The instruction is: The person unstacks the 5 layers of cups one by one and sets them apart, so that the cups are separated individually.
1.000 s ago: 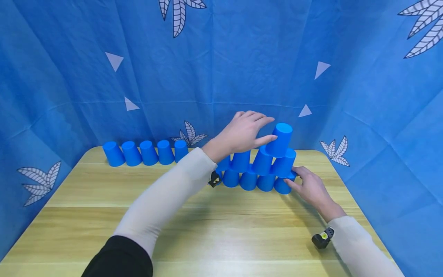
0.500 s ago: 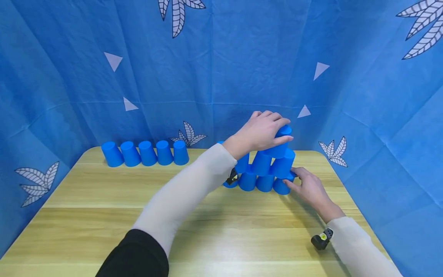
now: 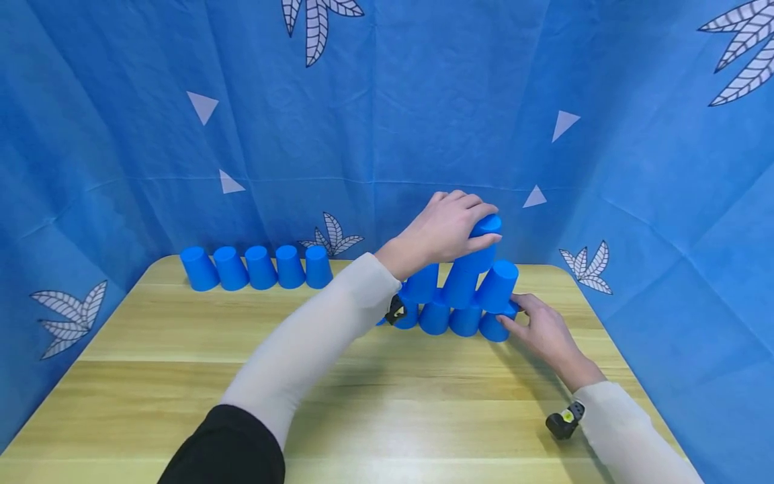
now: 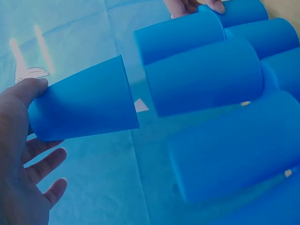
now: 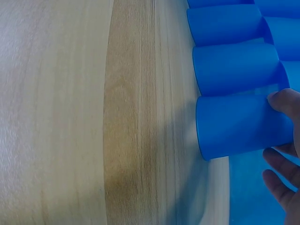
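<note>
My left hand [image 3: 444, 225] grips an upside-down blue plastic cup [image 4: 86, 104] near its narrow closed end, thumb on one side. In the left wrist view, a gap shows between this cup's rim and the second-row cups, such as the right-end one [image 3: 498, 286]. Below that row stands the bottom row of upside-down blue cups. My right hand [image 3: 547, 329] holds the right-end bottom cup [image 5: 241, 126] between thumb and fingers. The left forearm hides the left part of the stack in the head view.
Several more upside-down blue cups [image 3: 260, 267] stand in a row at the table's back left. The wooden table [image 3: 375, 417] ends at a blue patterned curtain [image 3: 423, 101] behind and at both sides. A small black camera [image 3: 564, 420] sits at the right wrist.
My left hand reached right, took hold of the top cup, then shifted it slightly left, uncovering the right second-row cup's top. My right hand stays at the bottom cup.
</note>
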Demonstrator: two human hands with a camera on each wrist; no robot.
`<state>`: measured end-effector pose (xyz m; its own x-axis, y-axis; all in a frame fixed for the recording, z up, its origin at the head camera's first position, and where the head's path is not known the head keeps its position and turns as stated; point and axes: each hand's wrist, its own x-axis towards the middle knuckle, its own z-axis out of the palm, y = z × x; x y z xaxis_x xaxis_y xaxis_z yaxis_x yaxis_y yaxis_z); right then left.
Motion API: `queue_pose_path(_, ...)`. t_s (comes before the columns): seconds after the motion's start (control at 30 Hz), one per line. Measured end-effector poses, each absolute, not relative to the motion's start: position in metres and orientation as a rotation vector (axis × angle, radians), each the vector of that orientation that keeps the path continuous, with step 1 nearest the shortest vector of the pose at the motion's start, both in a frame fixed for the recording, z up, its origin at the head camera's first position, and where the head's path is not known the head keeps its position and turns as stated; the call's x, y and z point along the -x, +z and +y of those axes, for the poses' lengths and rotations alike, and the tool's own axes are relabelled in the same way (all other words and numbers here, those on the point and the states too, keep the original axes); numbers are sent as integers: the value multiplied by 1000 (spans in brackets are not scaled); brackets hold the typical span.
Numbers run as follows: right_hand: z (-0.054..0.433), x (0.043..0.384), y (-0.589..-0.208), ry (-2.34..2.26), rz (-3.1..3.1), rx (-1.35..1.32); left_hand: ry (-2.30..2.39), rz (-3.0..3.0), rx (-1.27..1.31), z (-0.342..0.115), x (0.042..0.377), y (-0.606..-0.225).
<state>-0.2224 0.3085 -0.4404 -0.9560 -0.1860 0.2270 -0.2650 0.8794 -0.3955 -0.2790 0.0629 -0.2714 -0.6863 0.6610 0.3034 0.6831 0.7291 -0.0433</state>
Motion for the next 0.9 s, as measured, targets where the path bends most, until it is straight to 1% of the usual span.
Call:
queue_pose_path(0.37, 308, 224, -441, 625, -2866, -356, -204, -2535, 1061, 25, 263, -268)
queue_pose_path(0.7, 310, 224, -441, 636, -2878, -349, -314, -2373, 1164, -4, 246, -288)
queue_pose_path(0.9, 310, 224, -441, 635, -2867, -364, -339, -2340, 1170, -21, 236, -303)
